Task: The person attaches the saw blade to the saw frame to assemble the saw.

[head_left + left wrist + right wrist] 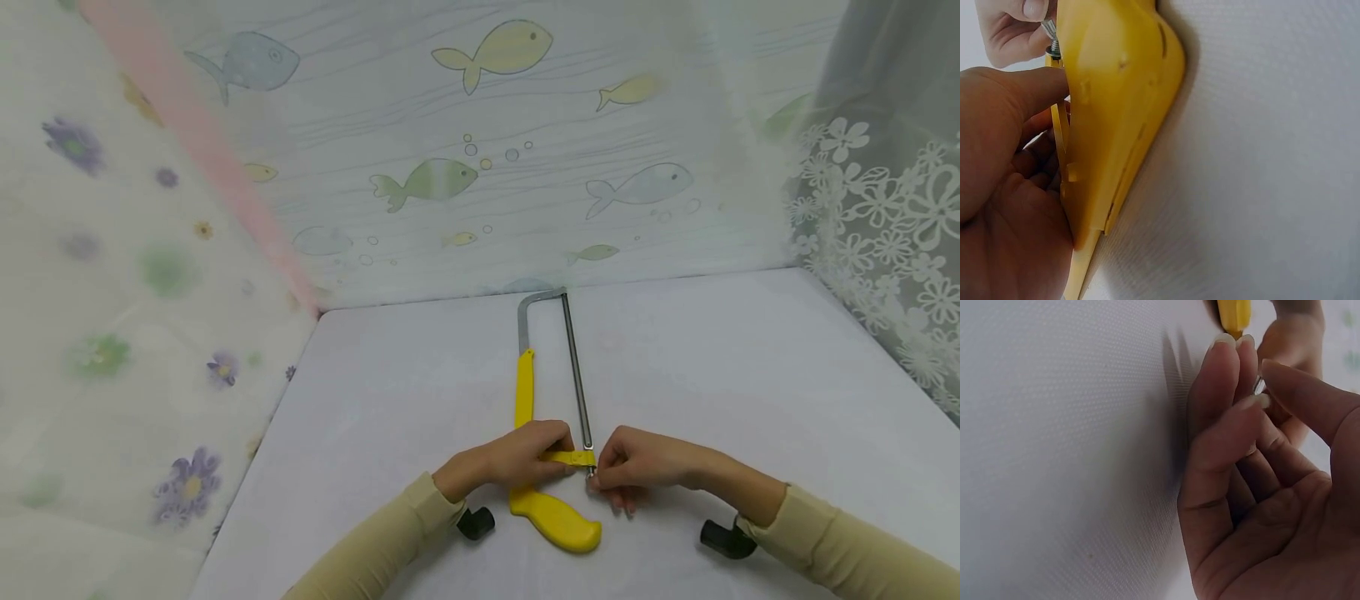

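Hacksaw (551, 417) lies flat on the white table (750, 375), lower centre of frame, long axis running up the picture. Left hand (510, 462) grips its yellow handle — right hand (637, 467), just right, pinches the blade-end screw (591, 472).

Yellow-handled hacksaw (545, 433) flat on white table, metal frame pointing away; blade seemingly attached.

My head camera looks forward and down over the counter (750, 375). My left wrist camera sits close against the yellow handle (1116, 112); my right wrist camera faces my fingertips (1229, 350) at 12 o'clock. All share the handle.
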Tool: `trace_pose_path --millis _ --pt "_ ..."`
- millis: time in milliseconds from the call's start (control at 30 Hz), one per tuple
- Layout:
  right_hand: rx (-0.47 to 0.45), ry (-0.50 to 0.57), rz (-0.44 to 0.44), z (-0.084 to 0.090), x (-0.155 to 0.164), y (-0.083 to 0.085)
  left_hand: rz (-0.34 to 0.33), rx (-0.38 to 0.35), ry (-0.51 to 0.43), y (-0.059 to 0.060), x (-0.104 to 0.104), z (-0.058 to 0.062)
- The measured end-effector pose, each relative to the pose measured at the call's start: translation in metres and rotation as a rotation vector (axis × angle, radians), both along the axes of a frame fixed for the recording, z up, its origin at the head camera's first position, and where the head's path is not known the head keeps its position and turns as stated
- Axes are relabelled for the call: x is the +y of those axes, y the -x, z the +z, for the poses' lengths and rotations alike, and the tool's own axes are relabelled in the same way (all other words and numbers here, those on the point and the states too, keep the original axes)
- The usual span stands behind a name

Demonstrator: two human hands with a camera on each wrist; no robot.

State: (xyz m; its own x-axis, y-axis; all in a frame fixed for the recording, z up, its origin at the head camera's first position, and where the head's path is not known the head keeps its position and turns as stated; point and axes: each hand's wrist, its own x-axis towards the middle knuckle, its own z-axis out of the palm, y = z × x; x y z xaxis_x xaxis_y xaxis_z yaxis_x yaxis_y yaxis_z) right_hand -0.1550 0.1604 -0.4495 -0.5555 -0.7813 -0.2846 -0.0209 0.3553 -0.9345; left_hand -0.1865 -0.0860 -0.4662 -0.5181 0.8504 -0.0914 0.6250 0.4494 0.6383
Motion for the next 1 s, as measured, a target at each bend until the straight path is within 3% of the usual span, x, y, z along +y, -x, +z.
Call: trace_pose_path --millis 533,1000 --pt "-0.025 -0.101 -0.082 -0.0022 -0.0034 -0.0071 0.006 -0.011 0.015 0.0005 0.0001 -0.0019" --pt "0.022 -0.083 -0.041 0.004 -0.0005 -0.0035 0.015 0.0 0.015 0.0001 -0.0004 -0.0027"
